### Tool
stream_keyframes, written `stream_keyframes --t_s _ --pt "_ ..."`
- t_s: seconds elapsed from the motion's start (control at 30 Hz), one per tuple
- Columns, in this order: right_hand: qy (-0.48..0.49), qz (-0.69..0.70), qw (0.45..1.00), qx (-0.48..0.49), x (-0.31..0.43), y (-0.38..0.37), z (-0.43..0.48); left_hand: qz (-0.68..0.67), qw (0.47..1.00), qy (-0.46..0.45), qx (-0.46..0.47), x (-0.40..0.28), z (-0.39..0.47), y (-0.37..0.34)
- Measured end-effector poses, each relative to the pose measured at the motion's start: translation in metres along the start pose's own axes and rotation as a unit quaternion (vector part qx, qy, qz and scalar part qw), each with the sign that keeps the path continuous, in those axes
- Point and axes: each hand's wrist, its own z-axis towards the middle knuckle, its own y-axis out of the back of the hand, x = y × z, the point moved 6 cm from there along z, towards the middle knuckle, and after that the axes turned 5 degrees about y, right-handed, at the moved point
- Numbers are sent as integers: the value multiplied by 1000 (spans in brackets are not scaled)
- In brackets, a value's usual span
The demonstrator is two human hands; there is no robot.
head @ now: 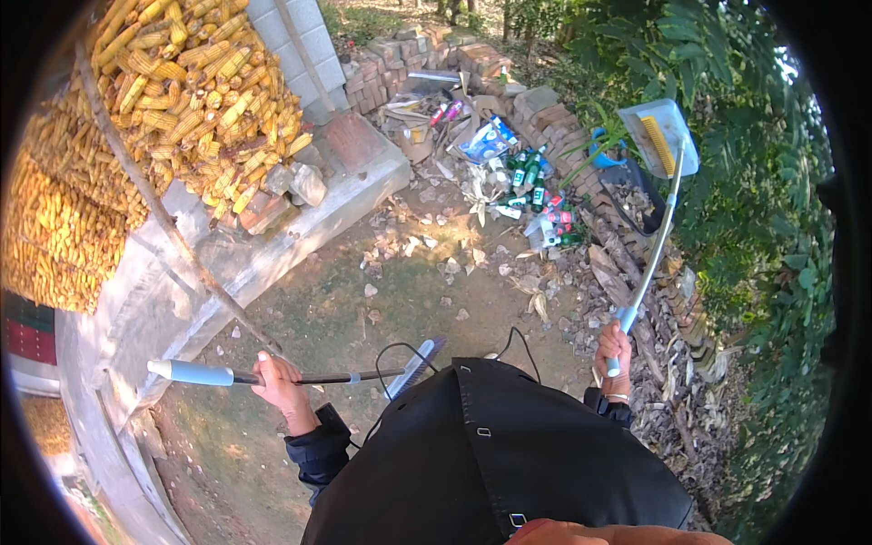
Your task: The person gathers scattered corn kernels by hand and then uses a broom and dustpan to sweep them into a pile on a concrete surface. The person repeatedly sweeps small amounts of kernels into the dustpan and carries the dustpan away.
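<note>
My left hand is closed around the dark shaft of a broom. The broom lies nearly level across the view, its light-blue grip pointing left. Its brush head, with purple bristles, is partly hidden by my black coat. My right hand grips the blue handle of a long-handled dustpan. The pan extends away to the upper right, beside the leaves, with a yellow comb strip inside. No heap of litter shows in it.
Ears of corn are piled at left behind a wooden pole and concrete ledge. Ahead lie green bottles and waste by a brick wall. A black container and blue bucket stand near the dustpan.
</note>
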Motion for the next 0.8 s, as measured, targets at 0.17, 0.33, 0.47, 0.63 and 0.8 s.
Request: stream_keyframes --t_s 0.17,0.33,0.47,0.63,0.8 --pt "-146 -93 984 -36 -72 4 -50 56 998 -42 0 -28 1 54" --pt "-370 -109 917 -102 -137 -9 -39 147 983 -97 -46 -58 -13 121" --pt "-545 -182 803 -158 -194 -16 -12 155 970 -154 -109 -91 -48 178" --pt "-712 -434 549 -62 -285 -28 8 165 922 -220 -274 -137 -144 243" --pt "-710 -588 326 210 -405 -71 -9 144 874 -288 -364 -184 -233 297"
